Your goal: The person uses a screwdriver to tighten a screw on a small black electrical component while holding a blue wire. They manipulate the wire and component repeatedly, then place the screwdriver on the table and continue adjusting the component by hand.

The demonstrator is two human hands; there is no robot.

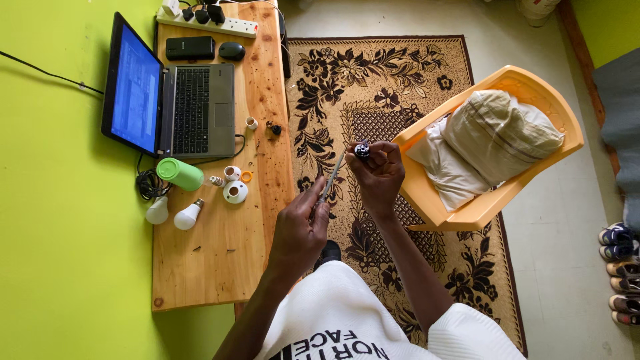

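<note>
The right hand (pixel 379 175) pinches a small black, metal-tipped part (pixel 362 151) in closed fingers; the left hand (pixel 300 230) grips a thin grey screwdriver (pixel 331 179) right of the tabletop (pixel 220 253).

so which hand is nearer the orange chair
Right. The right hand, holding a small dark part, is just beside the orange chair front edge; the left hand, gripping a screwdriver, sits farther off, toward the wooden table.

counter (pixel 220 267): bare wood, matt, knotty
chair (pixel 480 207): smooth orange plastic
rug (pixel 373 87): woven cloth, patterned
screwdriver (pixel 331 179): metal shaft
</note>
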